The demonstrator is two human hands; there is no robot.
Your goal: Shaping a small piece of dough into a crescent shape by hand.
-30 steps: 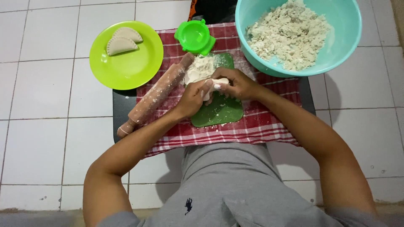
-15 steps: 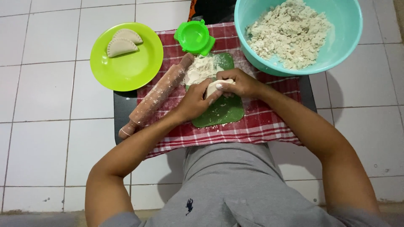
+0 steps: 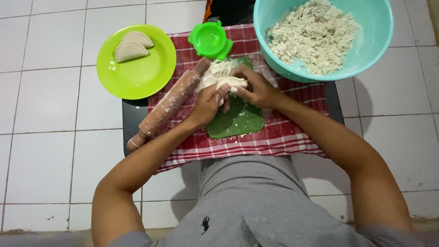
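Note:
My left hand (image 3: 206,104) and my right hand (image 3: 257,89) meet over a green mat (image 3: 238,121) and together pinch a pale piece of dough (image 3: 231,83). A small heap of floury dough (image 3: 216,71) lies just beyond the fingers on the mat. A floured wooden rolling pin (image 3: 167,106) rests diagonally on the red checked cloth (image 3: 274,137), touching my left wrist side. A green round dumpling press (image 3: 210,40) sits closed at the cloth's far edge.
A lime green plate (image 3: 137,68) with two folded half-moon pastries (image 3: 130,45) stands at the far left on the white tiled floor. A large turquoise bowl (image 3: 379,36) of crumbly filling (image 3: 315,34) is at the far right. A dark board (image 3: 130,123) lies under the cloth.
Both hands shifted slightly away from my body with the dough; the fingers have worked it between them. The rolling pin, plate and bowl stay in place.

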